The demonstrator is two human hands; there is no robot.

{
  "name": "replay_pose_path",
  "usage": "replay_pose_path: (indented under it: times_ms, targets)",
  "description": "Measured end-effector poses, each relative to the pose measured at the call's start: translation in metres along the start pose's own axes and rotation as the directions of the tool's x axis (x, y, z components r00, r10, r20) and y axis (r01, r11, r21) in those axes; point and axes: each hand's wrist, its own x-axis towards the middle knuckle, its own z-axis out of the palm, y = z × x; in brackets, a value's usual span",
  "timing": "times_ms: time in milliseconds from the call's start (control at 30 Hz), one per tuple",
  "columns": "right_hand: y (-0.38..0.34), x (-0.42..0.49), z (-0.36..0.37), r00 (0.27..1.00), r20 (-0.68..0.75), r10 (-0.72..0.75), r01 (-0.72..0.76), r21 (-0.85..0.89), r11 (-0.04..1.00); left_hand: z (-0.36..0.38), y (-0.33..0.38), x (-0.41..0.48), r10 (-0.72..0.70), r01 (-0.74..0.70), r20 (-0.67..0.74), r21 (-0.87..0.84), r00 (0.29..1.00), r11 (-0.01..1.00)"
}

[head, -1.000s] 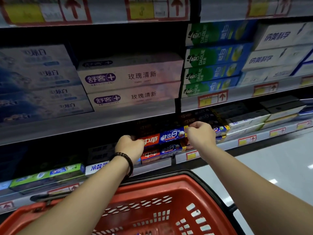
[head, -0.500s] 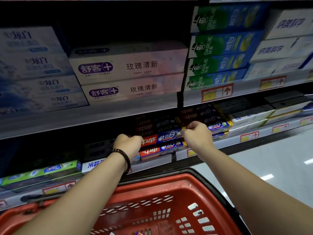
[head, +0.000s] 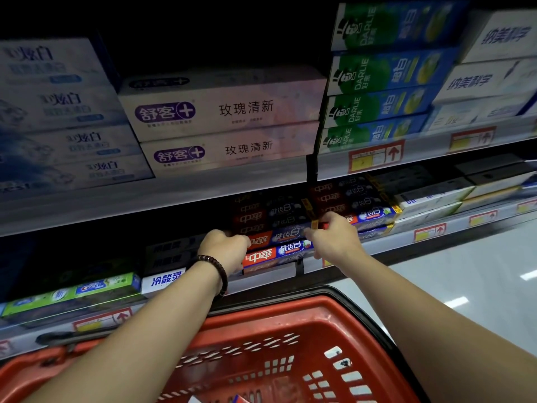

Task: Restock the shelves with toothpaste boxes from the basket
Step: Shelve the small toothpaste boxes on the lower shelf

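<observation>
Head view:
- We find the top toothpaste box (head: 286, 233) lying on the lower shelf (head: 383, 244), at the front of a red-and-blue stack (head: 261, 216) and on top of a like box (head: 271, 255).
- Its long axis runs 9 to 3 o'clock, with the right end riding slightly up towards 2 o'clock, parallel to the shelf's front edge.
- The left hand (head: 223, 247) has curled fingers closed round the box's 9 o'clock end. The right hand (head: 334, 241) has curled fingers pinching the 3 o'clock end at the yellow flap. The fingertips are hidden behind the knuckles.
- Both hands touch the box, one at each end, and neither is nearer than the other. The box lies between them, towards 12 o'clock from the wrists.
- We judge that the coming move is a push towards 12 o'clock to seat the box square against the stack.
- Room: the upper shelf board (head: 145, 205) hangs close above the stack. A neighbouring stack (head: 348, 196) stands just beside at 3 o'clock. Dark boxes (head: 171, 251) sit at 9 o'clock, just beside the left hand.
- The red basket (head: 290, 311) sits at 6 o'clock under both forearms. Corners of more stock (head: 238, 399) show at its bottom, but we cannot tell how many boxes.
</observation>
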Motion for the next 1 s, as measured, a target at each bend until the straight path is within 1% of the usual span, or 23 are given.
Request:
replay_pose_path:
  times_ms: [400,667,733,1000]
  targets:
    - [-0.0005,-0.0074,0.0005,1.000,0.029,0.002,-0.003,0.020,1.000,-0.0005,-0.0025,-0.0001,-0.004,0.004,0.031,0.010,0.999,1.000]
    - [0.0001,-0.0082,0.0012,0.998,0.031,0.053,-0.057,0.131,0.990,-0.0002,-0.0049,0.0035,-0.033,0.034,0.054,-0.017,0.998,0.999]
    - [0.0014,-0.0089,0.0018,0.998,0.031,0.048,-0.051,0.133,0.990,-0.0003,-0.0049,0.0034,-0.040,0.041,0.059,-0.016,0.997,0.999]
    - [0.0038,-0.0095,0.0051,0.999,-0.032,0.021,-0.017,0.110,0.994,0.0022,-0.0076,0.0071,-0.051,0.052,0.047,-0.024,0.998,0.998]
